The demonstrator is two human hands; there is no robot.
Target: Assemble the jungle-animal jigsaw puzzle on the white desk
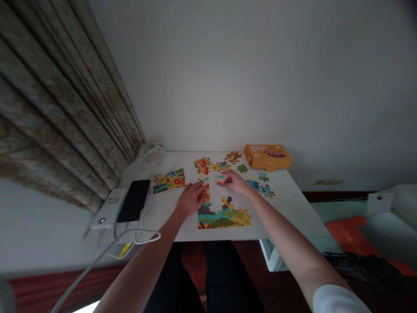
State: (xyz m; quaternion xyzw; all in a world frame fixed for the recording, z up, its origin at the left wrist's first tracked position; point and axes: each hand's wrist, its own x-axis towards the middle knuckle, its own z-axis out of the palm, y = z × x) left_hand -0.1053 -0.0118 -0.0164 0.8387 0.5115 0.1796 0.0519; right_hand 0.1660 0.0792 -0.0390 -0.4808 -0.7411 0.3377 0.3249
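A partly joined jigsaw puzzle [224,219] lies near the front of the white table, with a bottom strip and a column up its left side. My left hand [190,199] rests flat beside that column, its fingertips touching the upper pieces. Between the bent fingers of my right hand [236,181] is a puzzle piece [221,179], held low over the table above the gap in the puzzle; the fingers partly cover it. Loose lion pieces [202,165], a green piece [242,168] and blue elephant pieces [253,185] lie around the hands.
An orange puzzle box [267,157] stands at the back right. Left of my hands are a picture card [169,181], a clear plastic bag [151,156], a black phone [134,201] on a white box [109,208], and a white cable [97,257] over the table edge.
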